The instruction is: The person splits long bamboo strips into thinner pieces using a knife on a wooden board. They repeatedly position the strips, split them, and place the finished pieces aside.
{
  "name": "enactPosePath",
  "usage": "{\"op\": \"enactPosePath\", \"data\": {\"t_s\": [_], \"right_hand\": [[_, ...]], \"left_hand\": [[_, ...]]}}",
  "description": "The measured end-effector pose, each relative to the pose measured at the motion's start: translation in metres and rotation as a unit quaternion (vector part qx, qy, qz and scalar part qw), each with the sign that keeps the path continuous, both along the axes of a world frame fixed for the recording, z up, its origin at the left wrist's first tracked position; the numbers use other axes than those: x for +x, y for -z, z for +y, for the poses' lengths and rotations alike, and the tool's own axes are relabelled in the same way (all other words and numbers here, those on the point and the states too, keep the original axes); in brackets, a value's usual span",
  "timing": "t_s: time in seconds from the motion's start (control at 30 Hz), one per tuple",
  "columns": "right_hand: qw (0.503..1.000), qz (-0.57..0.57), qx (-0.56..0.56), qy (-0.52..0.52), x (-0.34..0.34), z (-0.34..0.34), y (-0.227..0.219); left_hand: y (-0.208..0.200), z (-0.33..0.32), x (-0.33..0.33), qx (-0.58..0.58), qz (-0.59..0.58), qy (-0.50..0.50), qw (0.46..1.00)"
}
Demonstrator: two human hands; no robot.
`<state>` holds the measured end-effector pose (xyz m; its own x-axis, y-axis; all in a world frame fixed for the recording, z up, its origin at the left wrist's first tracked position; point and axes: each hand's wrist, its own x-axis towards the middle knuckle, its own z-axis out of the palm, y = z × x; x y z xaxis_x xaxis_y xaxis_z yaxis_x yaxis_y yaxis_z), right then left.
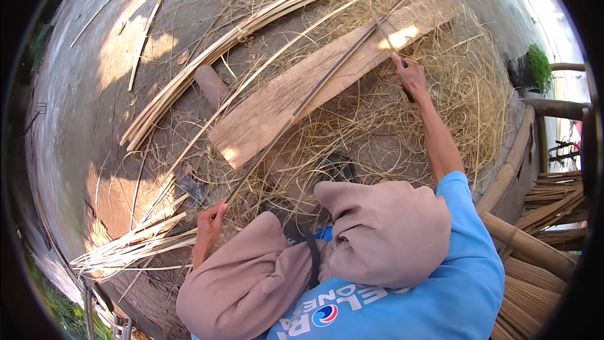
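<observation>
A long, thin, dark bamboo strip (302, 104) runs slantwise over a pale flat wooden plank (314, 88) on the ground. It looks light, springy and sharp-edged, best held near the ends. The left hand (209, 223) pinches its near end; the right hand (410, 75) is closed on a slim blade (385, 34) at the far end. Loose straw-coloured shavings (440, 107) crowd the plank, a bundle of split pale bamboo slats (264, 22) lies beyond, and the person's draped knees (371, 226) sit just below.

Rough, matt wooden plank (327, 82) before me; smooth pale bamboo strips (264, 22) at eleven o'clock; dry, fibrous shavings (459, 94) around; my trousers (377, 233) are soft matt cloth.
</observation>
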<state>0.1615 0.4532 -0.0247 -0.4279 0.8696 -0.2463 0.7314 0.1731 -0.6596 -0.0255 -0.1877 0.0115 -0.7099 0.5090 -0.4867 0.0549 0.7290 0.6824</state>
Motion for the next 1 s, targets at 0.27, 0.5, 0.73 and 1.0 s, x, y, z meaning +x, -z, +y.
{"op": "enactPosePath", "data": {"t_s": [0.27,0.5,0.73,1.0], "right_hand": [[1.000,-0.003,0.016,-0.009,0.023,-0.001,0.002],[0.905,0.030,-0.024,-0.424,0.017,-0.250,-0.041],[0.971,-0.068,0.060,-0.219,0.013,-0.142,-0.036],[0.985,-0.022,0.064,-0.160,0.032,-0.090,-0.013]], "left_hand": [[0.011,0.051,0.000,-0.108,-0.063,0.158,0.979],[0.030,0.104,0.049,-0.118,0.207,0.127,0.963],[0.043,0.120,0.047,-0.092,0.241,0.148,0.955],[0.005,0.081,0.024,-0.112,0.113,0.156,0.975]]}}
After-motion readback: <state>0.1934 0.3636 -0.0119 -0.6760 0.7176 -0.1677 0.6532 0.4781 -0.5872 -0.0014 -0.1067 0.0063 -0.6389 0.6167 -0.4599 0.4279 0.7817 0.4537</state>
